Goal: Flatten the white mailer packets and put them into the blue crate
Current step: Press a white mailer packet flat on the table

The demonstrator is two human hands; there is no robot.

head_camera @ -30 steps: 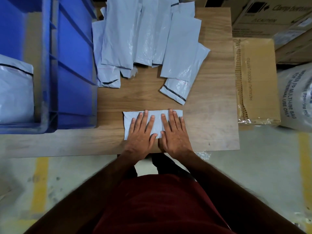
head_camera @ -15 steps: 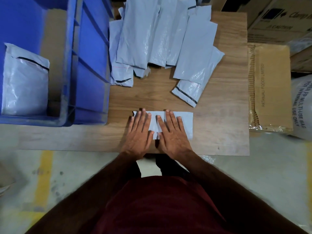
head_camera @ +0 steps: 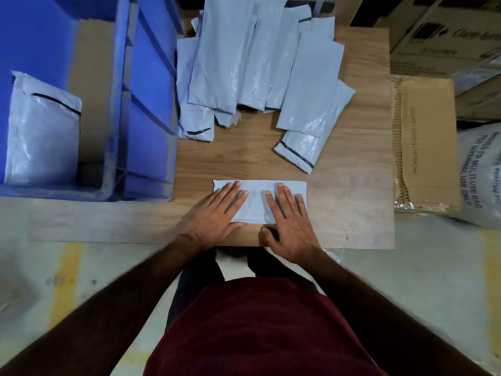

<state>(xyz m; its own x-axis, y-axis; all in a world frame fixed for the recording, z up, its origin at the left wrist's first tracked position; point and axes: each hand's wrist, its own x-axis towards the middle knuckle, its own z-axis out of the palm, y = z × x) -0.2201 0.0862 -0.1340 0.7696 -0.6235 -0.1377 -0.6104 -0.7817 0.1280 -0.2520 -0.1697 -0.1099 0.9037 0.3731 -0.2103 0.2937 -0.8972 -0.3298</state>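
Observation:
A white mailer packet (head_camera: 257, 202) lies flat near the front edge of the wooden table (head_camera: 352, 207). My left hand (head_camera: 217, 213) presses on its left part with straight fingers. My right hand (head_camera: 290, 221) presses flat on its right part. Further back lies a pile of several white mailer packets (head_camera: 257, 63), some overlapping. The blue crate (head_camera: 146, 85) stands at the table's left, and a white packet (head_camera: 40, 131) lies inside it.
A flat brown cardboard box (head_camera: 425, 142) sits to the right of the table. Larger cartons (head_camera: 444, 31) stand behind it, and a white printed sack (head_camera: 479, 172) is at the far right. The floor has yellow lines (head_camera: 65, 283).
My hands have slid apart along the packet, the left toward its left end and the right toward its right end. The view has shifted, so the crate's inside shows more.

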